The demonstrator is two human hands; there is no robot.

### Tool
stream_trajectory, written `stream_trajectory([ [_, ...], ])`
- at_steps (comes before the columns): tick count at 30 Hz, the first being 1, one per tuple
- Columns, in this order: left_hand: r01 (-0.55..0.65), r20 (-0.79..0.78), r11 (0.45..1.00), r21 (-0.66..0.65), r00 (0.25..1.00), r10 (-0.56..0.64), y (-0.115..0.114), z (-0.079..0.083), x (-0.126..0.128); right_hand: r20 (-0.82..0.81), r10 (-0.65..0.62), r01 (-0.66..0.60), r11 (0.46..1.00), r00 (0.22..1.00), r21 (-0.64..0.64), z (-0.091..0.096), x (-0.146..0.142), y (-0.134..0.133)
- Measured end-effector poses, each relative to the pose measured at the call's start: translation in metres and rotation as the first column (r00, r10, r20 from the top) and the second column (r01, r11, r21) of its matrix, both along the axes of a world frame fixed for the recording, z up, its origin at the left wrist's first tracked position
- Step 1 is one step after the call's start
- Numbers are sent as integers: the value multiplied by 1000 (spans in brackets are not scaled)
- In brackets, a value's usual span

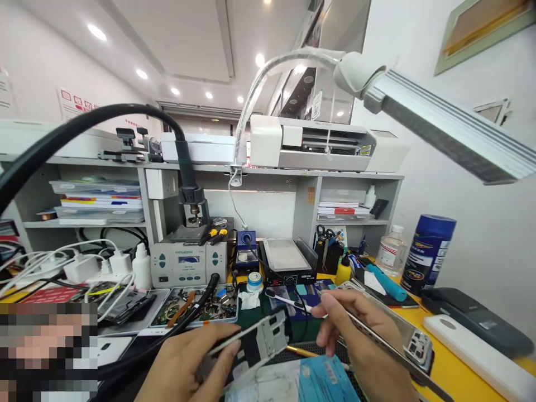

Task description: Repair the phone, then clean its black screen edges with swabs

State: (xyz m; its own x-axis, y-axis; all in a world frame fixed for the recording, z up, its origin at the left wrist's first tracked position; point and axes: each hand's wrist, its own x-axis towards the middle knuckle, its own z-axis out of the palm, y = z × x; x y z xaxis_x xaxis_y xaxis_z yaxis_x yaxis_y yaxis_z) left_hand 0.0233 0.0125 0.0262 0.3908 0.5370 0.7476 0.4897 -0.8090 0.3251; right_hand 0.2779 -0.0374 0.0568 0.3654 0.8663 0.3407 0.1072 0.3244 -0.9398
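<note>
My left hand is closed around a flat metal phone frame part, held tilted above the work mat. My right hand pinches a thin tool with a white handle, its tip pointing left toward the top edge of the part. A long silver phone housing lies under my right hand, running to the right. Below both hands lies a light blue card.
A soldering station with a black hose, a tray of small parts, a heating plate, a desk lamp, a blue can, a clear bottle, white chargers, and shelves behind. The lower left is pixelated.
</note>
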Motion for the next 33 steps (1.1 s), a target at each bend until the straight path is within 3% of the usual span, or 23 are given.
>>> stream_trajectory([
  [2, 43, 74, 961, -272, 997, -24, 0, 8, -3, -32, 21, -22, 999, 999, -27, -1, 6, 6],
  [5, 227, 269, 762, -607, 961, -72, 1, 16, -1, -98, 81, -87, 994, 992, -60, -1, 11, 12],
  [8, 403, 491, 530, -747, 870, 31, 4, 15, 5, -181, 193, -215, 970, 964, -114, -3, 11, 15],
  [10, 452, 547, 448, -771, 831, 104, 7, 12, 11, -236, 271, -312, 937, 933, -156, -8, 9, 15],
  [16, 437, 527, 408, -801, 839, 136, 11, 7, 21, -316, 432, -516, 816, 845, -263, -25, 12, 23],
  [21, 426, 502, 340, -838, 846, 179, 6, 13, 26, -328, 447, -547, 759, 832, -353, -29, 22, 32],
  [27, 497, 541, 227, -837, 813, 215, -5, 14, 42, -309, 401, -495, 799, 862, -341, -25, 25, 36],
  [30, 513, 560, 229, -827, 786, 261, -9, 18, 52, -229, 382, -436, 858, 895, -272, -20, 26, 34],
  [33, 532, 593, 265, -804, 745, 304, -12, 25, 67, -69, 351, -358, 917, 934, -176, -17, 26, 28],
])
